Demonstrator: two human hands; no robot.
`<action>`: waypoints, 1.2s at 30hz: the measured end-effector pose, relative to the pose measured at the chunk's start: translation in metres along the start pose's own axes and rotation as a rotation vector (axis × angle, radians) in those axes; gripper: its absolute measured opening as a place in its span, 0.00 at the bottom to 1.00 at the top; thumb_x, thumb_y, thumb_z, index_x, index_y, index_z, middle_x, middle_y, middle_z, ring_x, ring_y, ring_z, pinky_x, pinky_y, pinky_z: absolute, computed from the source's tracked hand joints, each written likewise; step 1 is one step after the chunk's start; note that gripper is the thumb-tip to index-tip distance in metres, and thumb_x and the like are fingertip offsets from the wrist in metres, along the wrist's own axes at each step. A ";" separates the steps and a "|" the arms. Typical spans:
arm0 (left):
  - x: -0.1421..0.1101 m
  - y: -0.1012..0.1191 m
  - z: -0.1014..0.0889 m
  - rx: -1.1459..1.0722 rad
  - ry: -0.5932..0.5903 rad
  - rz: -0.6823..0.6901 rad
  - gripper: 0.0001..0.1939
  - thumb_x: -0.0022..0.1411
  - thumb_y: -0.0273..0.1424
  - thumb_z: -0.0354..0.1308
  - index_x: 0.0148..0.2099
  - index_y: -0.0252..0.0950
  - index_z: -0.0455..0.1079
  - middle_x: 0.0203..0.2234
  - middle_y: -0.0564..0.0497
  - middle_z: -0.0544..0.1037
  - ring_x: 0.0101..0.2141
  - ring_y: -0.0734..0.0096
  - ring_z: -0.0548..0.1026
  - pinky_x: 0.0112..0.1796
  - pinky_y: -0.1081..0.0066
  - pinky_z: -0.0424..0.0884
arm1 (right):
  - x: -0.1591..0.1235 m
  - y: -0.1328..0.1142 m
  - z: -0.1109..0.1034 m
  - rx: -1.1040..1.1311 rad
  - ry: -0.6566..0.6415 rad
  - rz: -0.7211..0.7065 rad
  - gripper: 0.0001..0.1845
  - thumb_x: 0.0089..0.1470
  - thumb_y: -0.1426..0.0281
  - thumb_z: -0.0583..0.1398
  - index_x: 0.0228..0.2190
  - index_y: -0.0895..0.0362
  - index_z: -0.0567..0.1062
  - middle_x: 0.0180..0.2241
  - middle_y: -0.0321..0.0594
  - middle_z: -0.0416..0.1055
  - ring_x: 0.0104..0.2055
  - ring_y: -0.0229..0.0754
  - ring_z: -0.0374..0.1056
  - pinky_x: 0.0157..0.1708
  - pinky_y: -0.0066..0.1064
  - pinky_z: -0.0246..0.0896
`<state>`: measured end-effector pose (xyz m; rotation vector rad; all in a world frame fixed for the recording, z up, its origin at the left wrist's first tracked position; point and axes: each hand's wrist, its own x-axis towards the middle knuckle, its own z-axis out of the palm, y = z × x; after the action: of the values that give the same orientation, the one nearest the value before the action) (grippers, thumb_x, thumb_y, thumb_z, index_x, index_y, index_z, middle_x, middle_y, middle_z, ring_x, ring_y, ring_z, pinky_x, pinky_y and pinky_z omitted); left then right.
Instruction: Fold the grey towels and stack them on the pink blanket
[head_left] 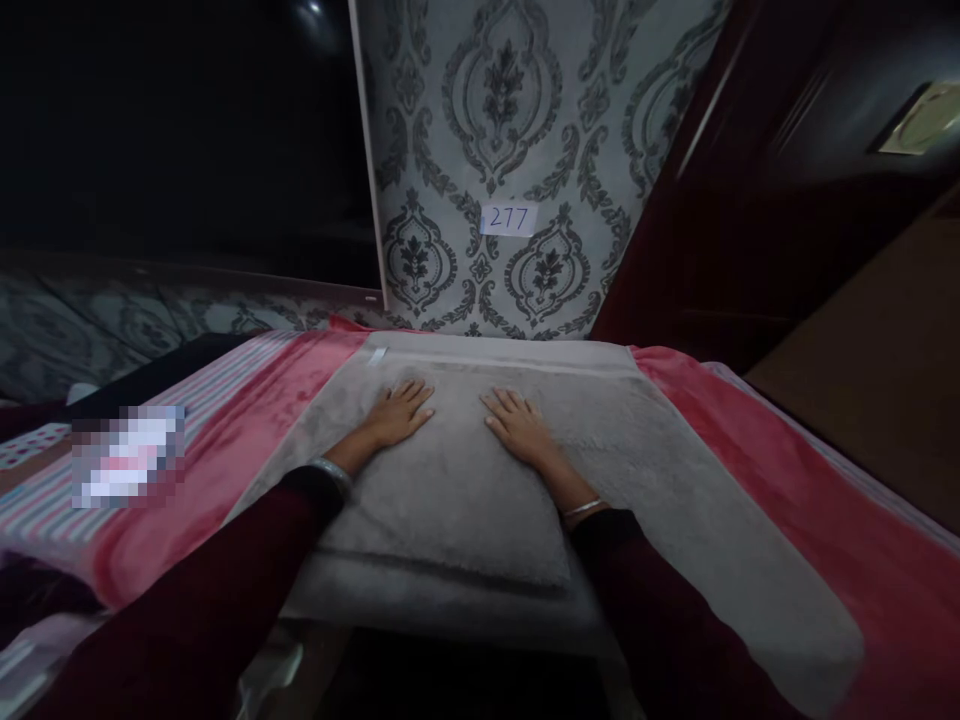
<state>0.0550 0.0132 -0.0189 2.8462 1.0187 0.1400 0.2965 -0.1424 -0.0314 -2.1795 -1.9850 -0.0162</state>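
Note:
A grey plush towel (465, 480) lies spread on a larger light grey cloth (757, 570). Flat on its far left part rests my left hand (400, 412), fingers stretched out. My right hand (519, 425) is also laid flat on the towel, a little to the right, with its fingers spread. Neither hand holds anything. The towel's near edge runs across in front of my forearms, and a small white tag (378, 355) shows at the far left corner of the grey cloth.
Beneath the grey cloth is a pink-red blanket (300, 390), over a striped cloth (240, 380). A blurred-out item (127, 458) lies at left. Behind stand a large dark screen (187, 140), a patterned wall (502, 110) with a "277" label (508, 219), and a dark red door (750, 200) at right.

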 end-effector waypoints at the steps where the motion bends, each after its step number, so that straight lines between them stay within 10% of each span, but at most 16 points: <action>1: -0.005 -0.002 0.000 0.005 0.004 -0.001 0.32 0.73 0.45 0.39 0.75 0.40 0.50 0.73 0.42 0.50 0.72 0.53 0.46 0.66 0.42 0.47 | 0.000 0.001 0.000 -0.001 0.002 -0.001 0.31 0.71 0.55 0.43 0.71 0.47 0.54 0.74 0.41 0.45 0.74 0.55 0.42 0.69 0.54 0.42; 8: -0.050 -0.014 -0.005 -0.034 -0.052 0.012 0.32 0.72 0.45 0.41 0.74 0.42 0.52 0.74 0.44 0.46 0.72 0.52 0.46 0.67 0.46 0.46 | -0.011 -0.009 -0.007 -0.011 -0.067 -0.041 0.32 0.70 0.54 0.45 0.71 0.45 0.52 0.74 0.41 0.42 0.75 0.59 0.39 0.68 0.61 0.40; 16: -0.104 -0.014 0.010 -0.240 0.026 -0.041 0.35 0.69 0.47 0.47 0.72 0.37 0.56 0.74 0.40 0.48 0.71 0.53 0.51 0.67 0.52 0.49 | -0.125 -0.062 -0.012 0.109 -0.187 -0.467 0.33 0.68 0.50 0.50 0.70 0.40 0.52 0.74 0.35 0.41 0.76 0.57 0.31 0.70 0.61 0.32; 25: -0.171 0.017 0.006 -1.274 0.281 -0.464 0.36 0.54 0.40 0.66 0.63 0.33 0.68 0.47 0.44 0.81 0.51 0.54 0.77 0.54 0.57 0.73 | -0.173 -0.069 -0.001 0.141 -0.068 -0.417 0.38 0.65 0.64 0.56 0.71 0.45 0.50 0.73 0.39 0.46 0.75 0.53 0.38 0.71 0.57 0.42; 36: -0.215 0.087 0.013 -1.995 0.236 -0.609 0.12 0.53 0.31 0.70 0.32 0.36 0.68 0.24 0.53 0.78 0.31 0.65 0.81 0.47 0.51 0.79 | -0.178 -0.080 0.010 0.109 0.012 -0.326 0.31 0.67 0.69 0.51 0.69 0.49 0.57 0.70 0.43 0.55 0.74 0.56 0.45 0.69 0.59 0.48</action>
<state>-0.0546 -0.1919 -0.0303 0.7149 0.8020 0.8142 0.1978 -0.3100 -0.0544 -1.7667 -2.2545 0.0310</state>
